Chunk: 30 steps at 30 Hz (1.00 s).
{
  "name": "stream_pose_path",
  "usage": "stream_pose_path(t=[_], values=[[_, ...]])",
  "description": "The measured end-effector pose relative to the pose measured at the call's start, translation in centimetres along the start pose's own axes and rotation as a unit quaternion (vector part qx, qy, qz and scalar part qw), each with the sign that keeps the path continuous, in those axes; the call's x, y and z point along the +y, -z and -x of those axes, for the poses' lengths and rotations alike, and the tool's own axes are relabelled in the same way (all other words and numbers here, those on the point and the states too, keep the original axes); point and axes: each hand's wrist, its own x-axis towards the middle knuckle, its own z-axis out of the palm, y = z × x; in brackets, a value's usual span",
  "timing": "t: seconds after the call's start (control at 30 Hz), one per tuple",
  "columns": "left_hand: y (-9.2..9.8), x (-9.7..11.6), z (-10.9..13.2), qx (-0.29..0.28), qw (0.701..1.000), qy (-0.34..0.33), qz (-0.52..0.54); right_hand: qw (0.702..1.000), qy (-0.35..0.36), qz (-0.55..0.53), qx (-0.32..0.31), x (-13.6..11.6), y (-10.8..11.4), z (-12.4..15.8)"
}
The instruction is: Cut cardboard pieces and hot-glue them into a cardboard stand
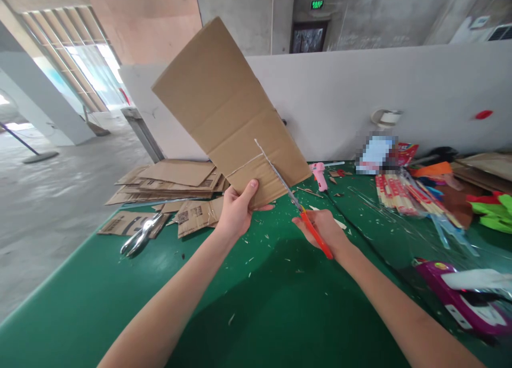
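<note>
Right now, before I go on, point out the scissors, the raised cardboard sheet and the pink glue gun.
Scissors (314, 231): head view, on the red-orange handle.
Cardboard sheet (232, 109): head view, middle of its broad face.
Pink glue gun (319, 176): head view, on its body.

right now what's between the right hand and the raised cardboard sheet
The head view shows the scissor blades spanning from the right hand to the cardboard sheet.

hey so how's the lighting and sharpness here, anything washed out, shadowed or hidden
In the head view, the cardboard sheet is clear, creases readable; the windows at upper left wash out; a dark shadow lies on the green table; the silver tool glints; pixelation masks an item at right.
</note>
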Motion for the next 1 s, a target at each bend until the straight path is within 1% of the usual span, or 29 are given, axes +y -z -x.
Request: stream_pose_path(t=[0.13, 0.23, 0.37, 0.5, 0.6, 0.7, 0.77, 1.0], values=[[0.2, -0.6, 0.0, -0.006, 1.0, 0.011, 0.018, 1.0, -0.017, -0.005, -0.02, 0.0, 0.0, 0.1], [0.6, -1.2, -0.3, 0.005, 0.999, 0.025, 0.02, 0.998, -0.031, -0.005, -0.049, 0.0, 0.1, 0.1], [1.0, -1.7, -0.7, 0.024, 0.999, 0.035, 0.021, 0.995, -0.024, -0.008, -0.099, -0.1, 0.5, 0.0], [1.1, -1.7, -0.9, 0.02, 0.999, 0.03, 0.015, 0.99, -0.025, -0.022, -0.134, 0.1, 0.9, 0.0], [1.1, -1.8, -0.8, 0.017, 0.999, 0.026, 0.016, 0.987, -0.023, -0.057, -0.151, 0.3, 0.9, 0.0], [0.9, -2.2, -0.6, 0.01, 0.999, 0.042, 0.028, 0.984, -0.016, -0.097, -0.149, 0.4, 0.8, 0.0], [0.8, -2.5, -0.4, 0.009, 0.998, 0.048, 0.036, 0.984, -0.013, -0.097, -0.146, 0.3, 0.7, 0.0], [0.3, -2.4, -0.1, -0.002, 0.999, 0.024, 0.038, 0.994, -0.04, 0.0, -0.102, -0.5, 1.0, -0.1]])
